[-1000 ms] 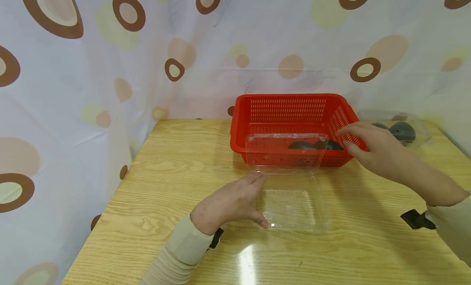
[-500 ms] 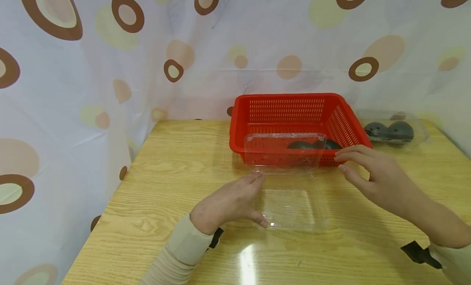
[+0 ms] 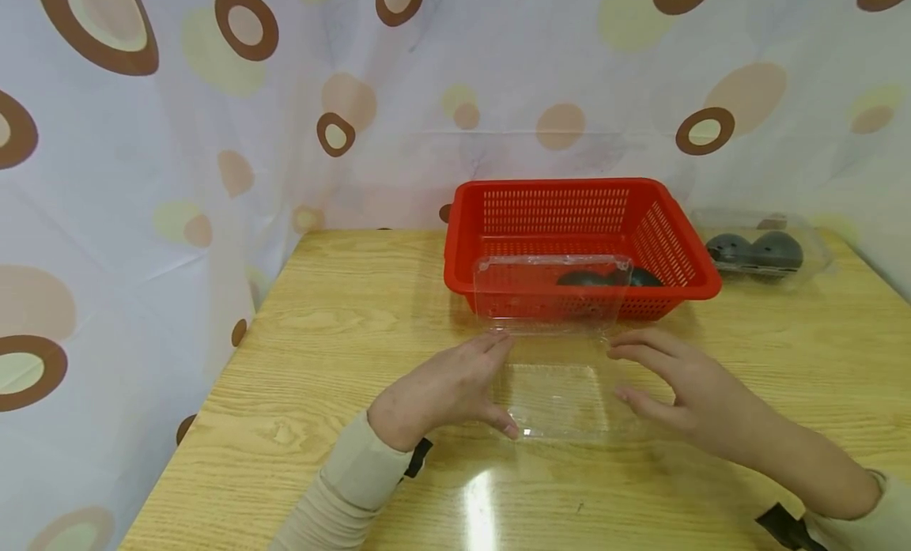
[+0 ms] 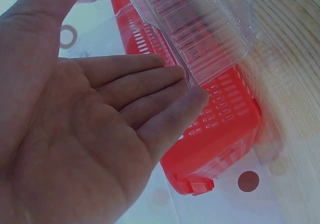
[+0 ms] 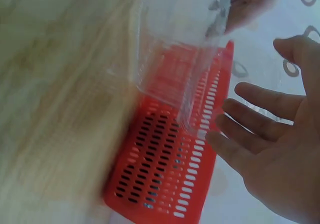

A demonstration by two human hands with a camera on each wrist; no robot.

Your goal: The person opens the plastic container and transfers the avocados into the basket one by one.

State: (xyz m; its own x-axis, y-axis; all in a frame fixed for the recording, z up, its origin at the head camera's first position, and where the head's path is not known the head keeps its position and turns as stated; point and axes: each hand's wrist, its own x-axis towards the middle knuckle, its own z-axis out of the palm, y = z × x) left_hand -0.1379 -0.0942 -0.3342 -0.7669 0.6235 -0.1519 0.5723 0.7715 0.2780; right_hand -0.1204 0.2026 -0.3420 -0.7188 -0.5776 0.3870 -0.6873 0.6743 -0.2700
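Note:
A clear plastic clamshell box (image 3: 558, 401) lies unfolded on the table, its lid (image 3: 551, 294) tilted up at the back in front of the red basket. At the box's left side is my left hand (image 3: 448, 393), thumb by the front corner and fingers by the back corner. Its fingers (image 4: 145, 86) look nearly straight in the left wrist view, beside the clear plastic. My right hand (image 3: 701, 397) holds nothing; its fingertips (image 5: 215, 139) are close to the box's right side, and contact cannot be made out.
Behind the lid stands a red plastic basket (image 3: 555, 189) with dark rounded objects (image 3: 644, 277) inside. Another clear box (image 3: 811, 254) at the back right contains dark round objects (image 3: 777, 250). A patterned curtain (image 3: 398, 164) hangs behind the wooden table (image 3: 342, 314).
My right hand has come from the basket's right side down and toward me, to the right side of the clear box. The left hand has stayed in place.

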